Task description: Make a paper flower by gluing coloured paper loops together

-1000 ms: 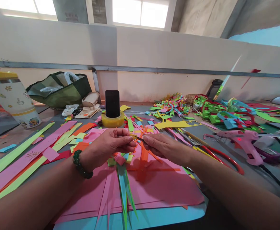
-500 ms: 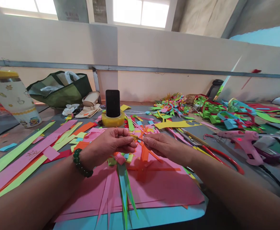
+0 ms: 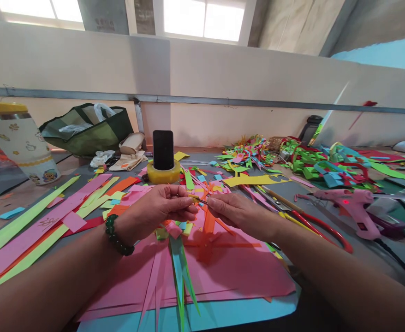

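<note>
My left hand (image 3: pixel 175 203), with a dark green bead bracelet at the wrist, pinches a small yellow paper strip (image 3: pixel 194 198). Opposite it, my right hand (image 3: pixel 228 208) is closed on a thin dark stick-like tool (image 3: pixel 203 201), whose tip meets the yellow strip; most of the tool is hidden in the fingers. Below the hands, a bundle of pointed paper strips (image 3: pixel 178 263) in blue, green and pink hangs down over pink paper sheets (image 3: pixel 237 276). Orange paper strips (image 3: pixel 207 230) lie on the same sheets.
Red-handled scissors (image 3: pixel 322 226) and a pink glue gun (image 3: pixel 353 205) with a lit red light lie at right. A phone (image 3: pixel 163 150) stands in a yellow tape roll (image 3: pixel 163 173). Long paper strips (image 3: pixel 60 216), a tumbler (image 3: pixel 19 143) and a green bag (image 3: pixel 88 129) are at left.
</note>
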`<state>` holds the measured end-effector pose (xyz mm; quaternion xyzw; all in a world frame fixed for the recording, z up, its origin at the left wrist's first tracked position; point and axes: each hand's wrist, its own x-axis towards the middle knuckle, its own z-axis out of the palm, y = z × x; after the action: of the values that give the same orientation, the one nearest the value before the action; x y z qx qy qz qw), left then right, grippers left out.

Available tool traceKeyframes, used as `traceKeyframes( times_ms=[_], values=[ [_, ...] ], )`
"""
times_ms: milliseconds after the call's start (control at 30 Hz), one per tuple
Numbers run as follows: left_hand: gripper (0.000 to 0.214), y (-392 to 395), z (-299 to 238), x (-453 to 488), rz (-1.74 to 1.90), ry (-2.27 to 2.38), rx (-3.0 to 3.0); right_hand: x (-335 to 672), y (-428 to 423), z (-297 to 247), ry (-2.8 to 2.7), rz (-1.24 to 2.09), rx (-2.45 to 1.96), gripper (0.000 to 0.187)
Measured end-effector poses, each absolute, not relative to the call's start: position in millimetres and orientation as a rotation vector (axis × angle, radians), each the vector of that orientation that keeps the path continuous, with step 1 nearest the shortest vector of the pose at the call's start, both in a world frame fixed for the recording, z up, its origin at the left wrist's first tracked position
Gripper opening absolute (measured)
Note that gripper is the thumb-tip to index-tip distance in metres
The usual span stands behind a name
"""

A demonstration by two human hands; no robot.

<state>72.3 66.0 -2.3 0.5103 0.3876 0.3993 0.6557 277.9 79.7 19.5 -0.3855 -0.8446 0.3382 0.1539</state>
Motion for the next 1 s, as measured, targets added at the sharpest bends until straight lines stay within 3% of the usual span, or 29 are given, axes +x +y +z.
traceKeyframes(
  times_ms=[233,467,700,1000],
  values=[
    [0.018,67,-3,73,0.978,0.839,1.137,283,88,22,-2.262,1.059,-1.14,0.05],
    [0.026,64,-6,77,0.989,0.809,1.085,271,90,9,-1.924,1.186,-1.121,0.038],
    [0.02,61,-9,80,0.913,0.811,1.144,266,85,7,-1.869,1.208,-1.058,0.019],
    [0.017,57,-6,83,0.878,0.877,1.166,267,83,8,-1.877,1.219,-1.011,0.017]
  ],
)
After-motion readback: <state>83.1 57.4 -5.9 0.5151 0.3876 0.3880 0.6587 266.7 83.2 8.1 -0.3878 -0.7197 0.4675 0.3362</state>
